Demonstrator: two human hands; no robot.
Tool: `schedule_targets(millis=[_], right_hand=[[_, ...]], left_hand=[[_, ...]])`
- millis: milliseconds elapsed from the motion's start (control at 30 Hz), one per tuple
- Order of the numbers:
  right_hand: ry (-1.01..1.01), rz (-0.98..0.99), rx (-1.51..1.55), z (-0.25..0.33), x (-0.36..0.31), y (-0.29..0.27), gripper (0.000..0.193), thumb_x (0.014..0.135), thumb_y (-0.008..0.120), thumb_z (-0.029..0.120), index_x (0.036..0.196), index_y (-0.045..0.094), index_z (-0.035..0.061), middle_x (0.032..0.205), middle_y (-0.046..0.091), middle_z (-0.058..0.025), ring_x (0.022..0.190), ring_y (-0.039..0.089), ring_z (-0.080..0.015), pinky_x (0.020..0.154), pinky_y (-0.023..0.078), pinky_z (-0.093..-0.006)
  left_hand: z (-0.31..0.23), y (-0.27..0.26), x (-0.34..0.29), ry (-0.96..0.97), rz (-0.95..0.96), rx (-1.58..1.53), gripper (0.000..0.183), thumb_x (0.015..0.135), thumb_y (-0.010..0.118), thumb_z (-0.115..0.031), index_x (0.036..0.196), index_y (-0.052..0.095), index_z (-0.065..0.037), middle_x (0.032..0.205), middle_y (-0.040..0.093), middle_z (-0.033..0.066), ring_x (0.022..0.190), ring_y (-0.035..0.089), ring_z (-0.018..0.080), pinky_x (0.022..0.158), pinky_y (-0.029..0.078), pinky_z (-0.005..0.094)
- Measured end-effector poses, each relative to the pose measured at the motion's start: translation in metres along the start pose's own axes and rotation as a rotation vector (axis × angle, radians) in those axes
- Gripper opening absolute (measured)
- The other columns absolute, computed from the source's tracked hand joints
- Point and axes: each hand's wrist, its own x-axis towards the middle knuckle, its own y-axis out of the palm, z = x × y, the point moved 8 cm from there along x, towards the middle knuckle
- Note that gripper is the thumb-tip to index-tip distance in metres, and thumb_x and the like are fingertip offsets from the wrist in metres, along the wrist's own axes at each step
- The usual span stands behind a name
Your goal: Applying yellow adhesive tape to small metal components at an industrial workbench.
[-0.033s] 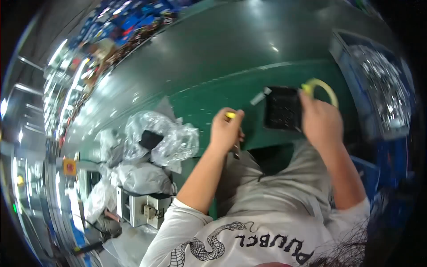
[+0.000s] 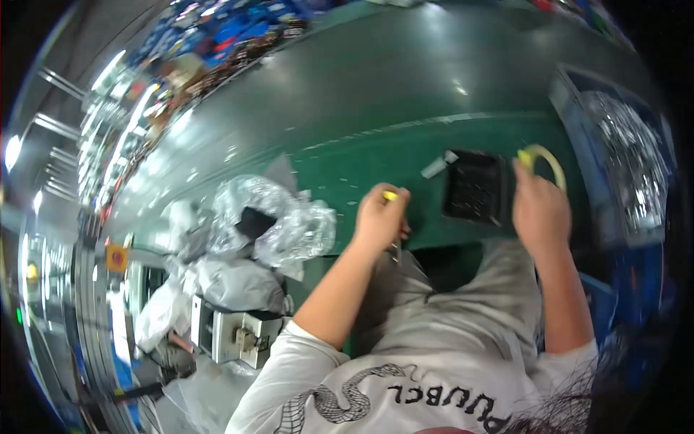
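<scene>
My left hand [image 2: 382,220] is closed above my lap at the green table's near edge, with a slim metal tool [image 2: 395,252] jutting out below the fist. A bit of yellow [image 2: 390,196] shows at its fingertips. Just right of a shallow black tray [image 2: 471,199], my right hand [image 2: 542,213] has its fingers drawn together, blurred, with yellow [image 2: 523,158] at the tip. What they hold, if anything, I cannot make out. Small dark bits seem to lie in the tray. A whitish strip [image 2: 437,166] rests against its left edge, and a pale yellow ring [image 2: 554,163] lies beyond my right hand.
A blue-grey bin [image 2: 567,108] of shiny clear packets stands at the right. Crumpled clear plastic bags [image 2: 303,228] with a dark piece [image 2: 254,222] lie at the left, above a white boxy device [image 2: 230,336]. Farther away stretches a grey-green surface [image 2: 376,72].
The whole view has shifted a little, so things sit lower and further right. My right hand has moved slightly right, off the tray's edge. My left hand keeps its grip.
</scene>
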Motion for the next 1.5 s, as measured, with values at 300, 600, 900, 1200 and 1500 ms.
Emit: schedule_targets(millis=[300,600,900,1200,1500], right_hand=[[0.003,-0.018,-0.181,-0.049,-0.039,0.025,0.053,0.091,0.063,0.019,0.14,0.047,0.0045,0.134,0.051,-0.016,0.127,0.046,-0.0349,0.106,0.034,-0.0477],[-0.088,0.894,1.246,0.106,-0.149,0.073,0.026,0.087,0.067,0.013,0.111,0.066,0.0027,0.112,0.065,-0.0168,0.106,0.063,-0.031,0.093,0.048,-0.0406],[0.301,0.508,1.009,-0.064,-0.216,0.124,0.024,0.087,0.063,0.029,0.091,0.069,0.0058,0.086,0.068,-0.0151,0.079,0.063,-0.0304,0.073,0.05,-0.0403],[0.316,0.175,-0.026,-0.193,-0.264,-0.047,0.048,0.072,0.077,0.026,0.113,0.065,0.005,0.119,0.06,-0.014,0.11,0.055,-0.0367,0.095,0.044,-0.0456],[0.219,-0.351,-0.136,-0.223,-0.094,-0.133,0.015,0.079,0.069,0.014,0.091,0.067,0.0058,0.093,0.064,-0.012,0.092,0.061,-0.0335,0.081,0.048,-0.0442]], left_hand=[[-0.012,-0.004,-0.017,0.203,0.117,-0.537,0.026,0.094,0.035,-0.02,0.087,0.053,-0.003,0.062,0.053,0.0084,0.048,0.055,0.0202,0.045,0.042,0.0292],[-0.006,0.086,-0.106,0.445,0.715,-0.47,0.046,0.104,0.037,-0.038,0.104,0.059,0.003,0.099,0.068,0.0177,0.099,0.062,0.0257,0.089,0.048,0.0374],[-0.047,0.088,-0.117,0.977,0.728,0.24,0.089,0.091,0.051,-0.056,0.146,0.026,0.009,0.151,0.03,0.0286,0.14,0.03,0.0435,0.115,0.021,0.05],[-0.02,0.075,-0.083,0.785,0.393,0.163,0.022,0.078,0.076,-0.001,0.072,0.055,-0.005,0.06,0.061,0.0064,0.05,0.058,0.0171,0.05,0.046,0.0268],[0.011,0.082,-0.072,0.632,0.446,0.3,0.03,0.072,0.086,-0.013,0.07,0.058,-0.003,0.064,0.063,0.0075,0.054,0.058,0.016,0.052,0.047,0.0274]])
